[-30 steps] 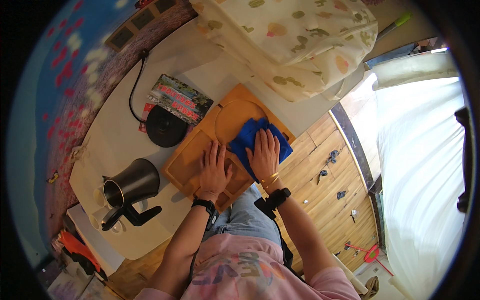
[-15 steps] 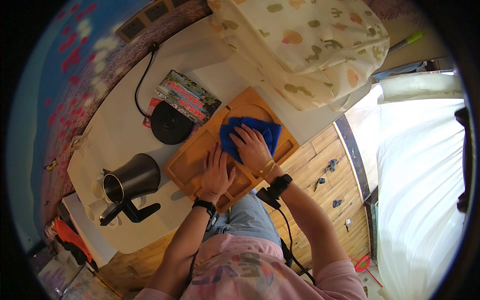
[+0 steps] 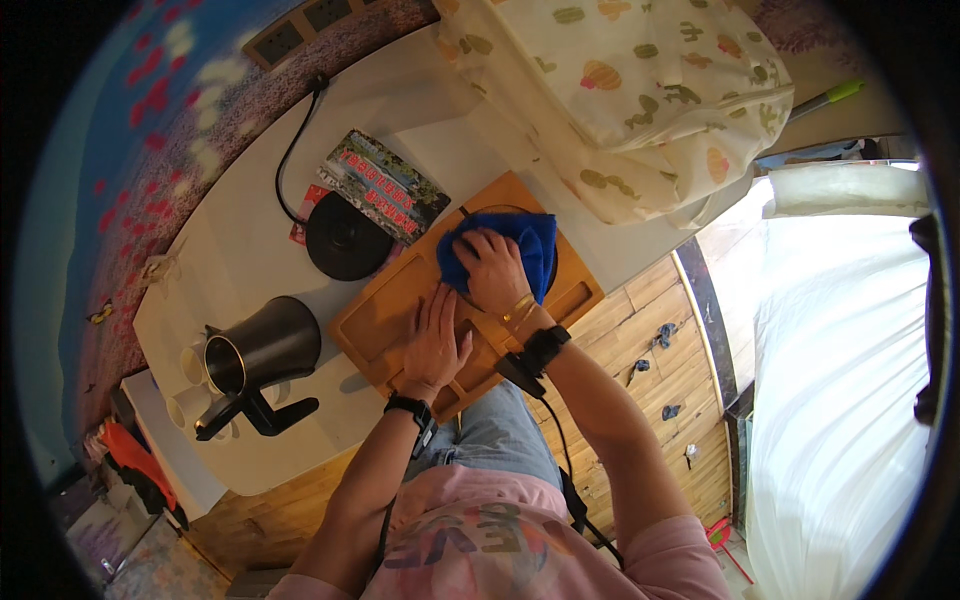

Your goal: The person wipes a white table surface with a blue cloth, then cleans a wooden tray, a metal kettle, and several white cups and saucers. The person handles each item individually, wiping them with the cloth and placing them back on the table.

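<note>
The wooden tray [image 3: 385, 305] lies slantwise on the table [image 3: 240, 240], and the blue cloth [image 3: 535, 240] rests on the tray's far part, over the round hollow, covering most of it. The right hand [image 3: 495, 275] is on top of the cloth, and the left hand [image 3: 432, 345] is on the tray's nearer part, just short of the cloth. To do this rubbing well, I would keep the cloth bunched under the fingers, press evenly, and follow the curve of the round hollow, working the tips into its rim, where crumbs or damp would likely sit. The left hand's job seems to be steadying, so its weight should go straight down; the tray's near side appears to reach the table's edge, and a hard push there might tip or slide it. The kettle [image 3: 275, 340], left of the tray, looks far enough off to leave elbow room.

As for pose, both forearms reach up from below the tray and slant inward. The left palm is down, with the fingers stretched out nearly together, pointing toward the tray's far side, and the thumb stands apart. The right wrist turns the hand leftward across the tray; its fingers are bent and close together on the cloth, though I cannot tell whether they pinch a fold
</note>
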{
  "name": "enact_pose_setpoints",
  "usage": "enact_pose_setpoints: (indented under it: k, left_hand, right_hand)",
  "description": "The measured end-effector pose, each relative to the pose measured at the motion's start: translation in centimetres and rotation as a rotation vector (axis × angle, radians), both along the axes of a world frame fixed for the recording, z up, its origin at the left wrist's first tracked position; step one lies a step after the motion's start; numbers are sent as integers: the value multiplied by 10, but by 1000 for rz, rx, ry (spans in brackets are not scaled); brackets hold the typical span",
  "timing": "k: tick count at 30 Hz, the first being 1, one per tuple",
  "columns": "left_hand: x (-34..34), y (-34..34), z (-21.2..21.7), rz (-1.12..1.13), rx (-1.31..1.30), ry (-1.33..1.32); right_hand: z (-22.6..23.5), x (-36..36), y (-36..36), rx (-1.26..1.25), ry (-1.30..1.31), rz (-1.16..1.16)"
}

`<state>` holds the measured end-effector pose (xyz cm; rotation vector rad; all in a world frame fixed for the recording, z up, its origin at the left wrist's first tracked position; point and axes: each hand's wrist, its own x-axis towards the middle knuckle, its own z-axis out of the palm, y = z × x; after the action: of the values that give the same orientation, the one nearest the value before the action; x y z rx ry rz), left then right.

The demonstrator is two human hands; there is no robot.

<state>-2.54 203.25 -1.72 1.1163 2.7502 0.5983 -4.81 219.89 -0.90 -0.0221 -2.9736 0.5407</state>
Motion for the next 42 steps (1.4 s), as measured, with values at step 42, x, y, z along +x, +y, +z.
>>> enact_pose_setpoints:
  k: [42]
  left_hand:
    - [2, 1, 2, -1, 23, 31]
  right_hand:
    - [19, 11, 50, 247, -97, -308]
